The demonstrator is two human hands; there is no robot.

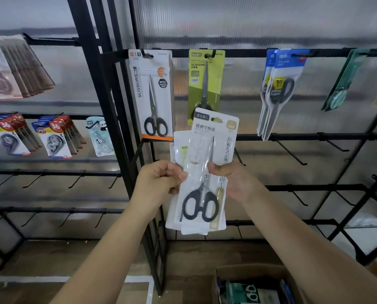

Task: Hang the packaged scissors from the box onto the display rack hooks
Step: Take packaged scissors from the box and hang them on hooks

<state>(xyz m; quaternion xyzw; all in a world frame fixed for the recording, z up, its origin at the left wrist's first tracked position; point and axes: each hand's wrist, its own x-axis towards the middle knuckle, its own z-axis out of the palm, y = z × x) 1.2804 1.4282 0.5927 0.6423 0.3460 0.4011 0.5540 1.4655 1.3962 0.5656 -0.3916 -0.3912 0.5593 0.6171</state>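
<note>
I hold a small stack of white scissors packs (pixel 205 150) upright in front of the black display rack (pixel 293 137). The front pack shows black-handled scissors. My left hand (pixel 159 181) pinches the stack's left edge. On the right side, my right hand (pixel 231 178) grips it with the thumb on the front. The stack's top hang hole sits just below the green scissors pack (pixel 205 84) hanging on the top rail. A cardboard box (pixel 255 286) with more packs stands on the floor at the bottom right.
Hanging on the top rail are a white-and-orange scissors pack (pixel 152 95), blue packs (pixel 279 91) and teal packs (pixel 345 80). Bare hooks (pixel 290 152) stick out from the lower rails. The left rack holds correction tape packs (pixel 55 137).
</note>
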